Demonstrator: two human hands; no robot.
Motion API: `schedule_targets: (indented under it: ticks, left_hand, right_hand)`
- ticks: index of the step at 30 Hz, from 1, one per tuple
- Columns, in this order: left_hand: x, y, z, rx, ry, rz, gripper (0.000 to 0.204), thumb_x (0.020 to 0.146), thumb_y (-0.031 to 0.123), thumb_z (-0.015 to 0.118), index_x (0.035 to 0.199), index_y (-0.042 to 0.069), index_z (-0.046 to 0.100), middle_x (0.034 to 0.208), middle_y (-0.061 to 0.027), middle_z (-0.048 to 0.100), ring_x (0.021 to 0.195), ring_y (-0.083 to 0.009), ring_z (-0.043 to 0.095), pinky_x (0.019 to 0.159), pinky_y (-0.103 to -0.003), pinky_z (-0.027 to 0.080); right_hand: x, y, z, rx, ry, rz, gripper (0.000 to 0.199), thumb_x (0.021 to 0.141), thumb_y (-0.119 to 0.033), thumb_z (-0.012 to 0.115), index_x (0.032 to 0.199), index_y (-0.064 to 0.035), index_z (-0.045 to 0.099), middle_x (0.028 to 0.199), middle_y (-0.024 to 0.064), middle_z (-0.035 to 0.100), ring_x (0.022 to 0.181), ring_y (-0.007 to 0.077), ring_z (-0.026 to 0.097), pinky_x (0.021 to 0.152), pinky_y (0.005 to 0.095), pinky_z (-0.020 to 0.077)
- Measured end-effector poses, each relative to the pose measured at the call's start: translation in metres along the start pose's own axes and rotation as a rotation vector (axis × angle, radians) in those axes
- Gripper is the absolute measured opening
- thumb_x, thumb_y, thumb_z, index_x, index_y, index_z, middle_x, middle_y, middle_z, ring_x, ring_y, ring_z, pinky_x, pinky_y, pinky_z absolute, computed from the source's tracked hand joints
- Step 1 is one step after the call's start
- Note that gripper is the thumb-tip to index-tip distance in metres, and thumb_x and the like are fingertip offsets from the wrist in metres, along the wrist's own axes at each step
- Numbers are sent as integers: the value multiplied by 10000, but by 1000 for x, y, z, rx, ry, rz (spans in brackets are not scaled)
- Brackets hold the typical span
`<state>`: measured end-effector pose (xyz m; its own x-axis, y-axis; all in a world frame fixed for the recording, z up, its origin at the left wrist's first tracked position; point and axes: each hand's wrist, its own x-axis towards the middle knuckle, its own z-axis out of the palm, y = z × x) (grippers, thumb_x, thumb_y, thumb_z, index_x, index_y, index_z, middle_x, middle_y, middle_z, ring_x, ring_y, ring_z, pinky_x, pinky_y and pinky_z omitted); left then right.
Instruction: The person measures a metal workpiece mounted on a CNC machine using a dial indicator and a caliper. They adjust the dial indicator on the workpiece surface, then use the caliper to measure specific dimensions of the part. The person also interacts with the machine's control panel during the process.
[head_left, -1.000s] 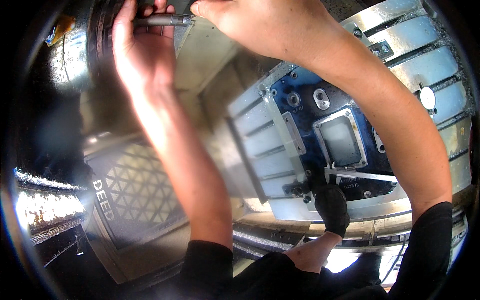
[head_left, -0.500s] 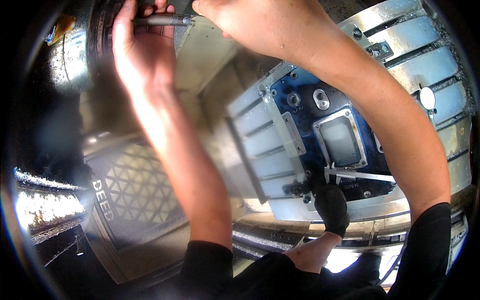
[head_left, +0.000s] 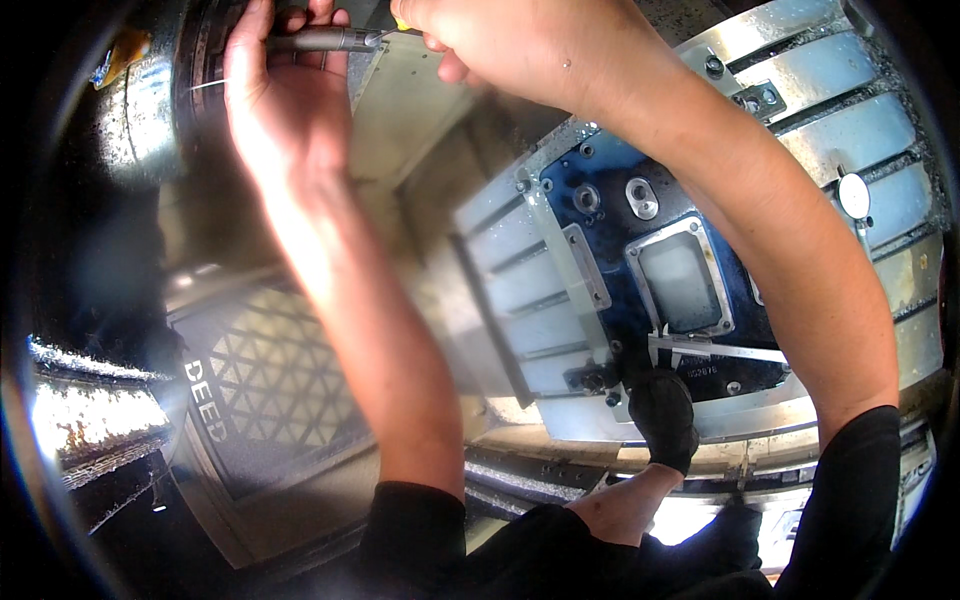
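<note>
At the upper left, my left hand (head_left: 290, 115) is wrapped from below around a grey cylindrical cutter bar (head_left: 322, 40), thumb on the near side and fingers behind it. The bar lies level and its tip points right. My right hand (head_left: 500, 50) is closed on a thin-shafted tool with a yellow handle (head_left: 402, 23), mostly hidden by the fingers. Its slim shaft meets the tip of the bar. The fingertips of both hands are partly cut off by the upper edge.
Below my right forearm, a dark blue plate (head_left: 620, 240) is clamped on a slotted metal table (head_left: 830, 60). Calipers (head_left: 720, 349) lie on the plate, beside my black shoe (head_left: 664, 420). A dial gauge (head_left: 854, 196) stands at right. A round metal machine head (head_left: 140, 130) is at far left.
My right hand has turned slightly at the bar's tip, and the yellow handle and more curled fingers now show. My left hand and the bar have stayed put.
</note>
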<state>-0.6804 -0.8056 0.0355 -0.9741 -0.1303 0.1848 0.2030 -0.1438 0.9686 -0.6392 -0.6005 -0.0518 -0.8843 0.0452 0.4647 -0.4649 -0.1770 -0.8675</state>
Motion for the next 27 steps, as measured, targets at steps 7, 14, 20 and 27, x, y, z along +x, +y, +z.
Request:
schedule_targets:
  ticks: [7, 14, 20, 27]
  left_hand:
    - [-2, 0, 1, 6, -7, 2, 230, 943, 172, 733, 1014, -24, 636, 883, -136, 657, 959, -318, 696, 1031, -533, 517]
    - [0, 1, -3, 26, -48, -5, 224, 948, 180, 728, 1026, -13, 644, 888, -126, 663, 964, -313, 700, 1030, -528, 518]
    - [-1, 1, -2, 30, -32, 3, 223, 945, 179, 732, 1019, -14, 648, 881, -124, 666, 968, -311, 702, 1027, -526, 523]
    - [-2, 0, 0, 20, 27, -1, 217, 943, 178, 734, 1000, -14, 650, 883, -128, 666, 966, -317, 703, 1024, -531, 531]
  right_hand:
    - [8, -18, -7, 104, -123, 291, 288, 925, -14, 595, 651, 26, 672, 562, 152, 625, 467, 198, 609, 448, 312, 496]
    - [32, -38, -12, 120, -256, 719, 264, 923, -2, 583, 683, 50, 681, 608, 173, 655, 499, 205, 647, 469, 306, 538]
    - [25, -31, -10, 188, -216, 591, 262, 922, -1, 581, 684, 48, 678, 604, 174, 651, 498, 202, 645, 464, 304, 535]
    - [12, -15, -9, 218, -183, 450, 257, 904, 5, 574, 667, 33, 670, 590, 164, 643, 486, 196, 635, 454, 297, 525]
